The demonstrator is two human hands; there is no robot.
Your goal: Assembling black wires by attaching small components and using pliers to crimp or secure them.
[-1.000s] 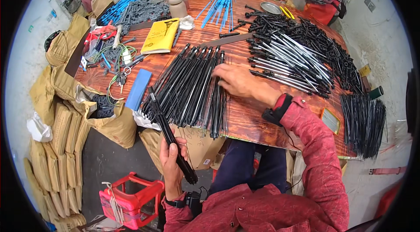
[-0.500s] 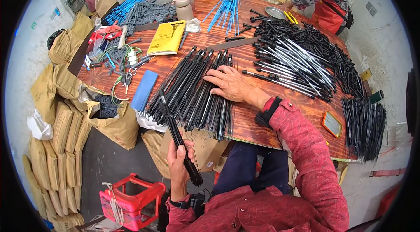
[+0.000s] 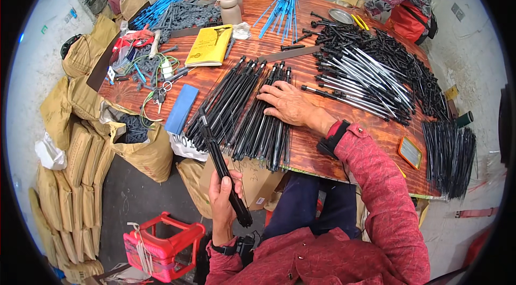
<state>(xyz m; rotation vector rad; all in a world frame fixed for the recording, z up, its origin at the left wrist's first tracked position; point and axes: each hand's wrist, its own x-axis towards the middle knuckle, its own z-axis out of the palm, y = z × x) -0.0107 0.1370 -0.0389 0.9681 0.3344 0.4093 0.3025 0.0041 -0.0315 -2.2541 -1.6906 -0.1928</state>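
My left hand (image 3: pixel 222 192) is closed round a black folded umbrella frame (image 3: pixel 221 162), a slim bundle of ribs and rods, tilted in front of the table's near edge. Its upper end overlaps the row of similar frames behind it. Those black umbrella frames (image 3: pixel 228 94) lie side by side on the table, with the ends of several over the near edge. My right hand (image 3: pixel 287 103) rests palm down on the right part of this row. Its fingers are spread over the rods and grip nothing that I can see.
Silver rods (image 3: pixel 371 75) and black fittings (image 3: pixel 398 51) heap up at right, near a bundle of thin black ribs (image 3: pixel 449 156). A yellow booklet (image 3: pixel 209 46), blue block (image 3: pixel 181 109) and beige flask (image 3: pixel 230 11) stand leftward. A red stool (image 3: pixel 164 247) is below. Two co-workers are beyond.
A co-worker's hand at the far side has moved left, to the grey parts. My hands keep their places on the frames; the whole view has shifted slightly.
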